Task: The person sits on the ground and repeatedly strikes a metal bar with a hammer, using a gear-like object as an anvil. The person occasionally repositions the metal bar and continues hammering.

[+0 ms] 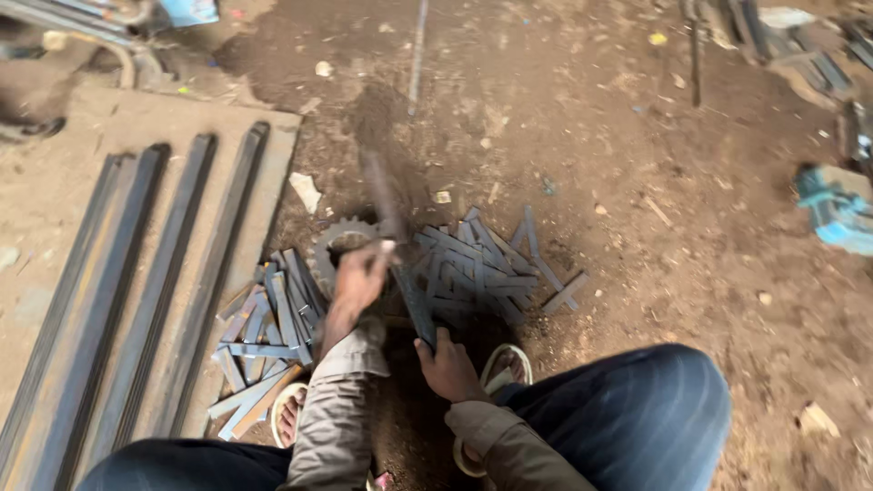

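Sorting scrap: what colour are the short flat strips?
Dark blue-grey strips, some rust-brown; head view.

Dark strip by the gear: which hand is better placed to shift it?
Probably the right hand: it grips the strip at its near end. The left hand holds a blurred tool.

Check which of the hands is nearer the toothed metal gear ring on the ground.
Left. The left hand is right beside the toothed metal gear ring, partly overlapping its edge. The right hand sits lower and further right, gripping a flat dark metal strip.
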